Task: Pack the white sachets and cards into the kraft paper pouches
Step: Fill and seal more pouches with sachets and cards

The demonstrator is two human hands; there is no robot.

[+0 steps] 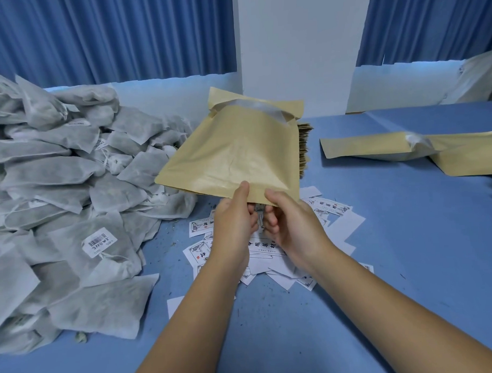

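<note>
At centre frame, the left hand (235, 220) and right hand (291, 223) both pinch the kraft pouch (235, 153) by its near edge, above scattered cards (270, 253); white sachets (55, 180) heap at left.

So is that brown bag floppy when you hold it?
Probably quite stiff: the pouch stands up though the left hand and right hand pinch only its near edge. Likely light too. Its creases suggest it dents easily.

Dozens of sachets (55, 172), cards (329, 208) — uncountable heap, one pouch (232, 156) aloft
</note>
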